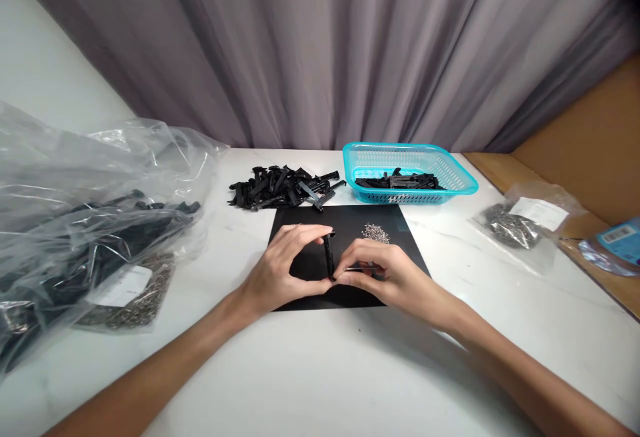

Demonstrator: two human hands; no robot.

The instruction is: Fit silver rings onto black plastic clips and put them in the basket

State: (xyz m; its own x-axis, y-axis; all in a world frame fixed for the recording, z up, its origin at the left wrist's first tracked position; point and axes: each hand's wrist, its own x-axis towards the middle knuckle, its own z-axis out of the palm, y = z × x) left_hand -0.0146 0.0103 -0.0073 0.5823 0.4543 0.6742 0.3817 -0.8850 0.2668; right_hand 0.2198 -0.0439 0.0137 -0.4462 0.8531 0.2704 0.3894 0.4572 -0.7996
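Note:
Over the black mat [320, 300], my left hand [280, 264] grips a slim black plastic part [329, 256] by its two ends, thumb below and fingers above. The part stands nearly upright. My right hand [383, 270] is closed, its thumb and index fingertip meeting the part's lower end. A thin metal tool [360, 268], perhaps tweezers, lies within the right hand's fingers; its exact kind is partly hidden. Whatever sits at the right fingertips is too small to make out. Behind the right hand, a heap of tiny silvery metal pieces [376, 232] rests on the mat.
A pile of black plastic parts [285, 187] lies behind the mat. A blue basket [463, 180] holds more of them. Large clear bags [100, 157] cover the left side, near a bag of metal pieces [145, 297]. Another such bag [515, 224] and a tape roll [613, 247] are right.

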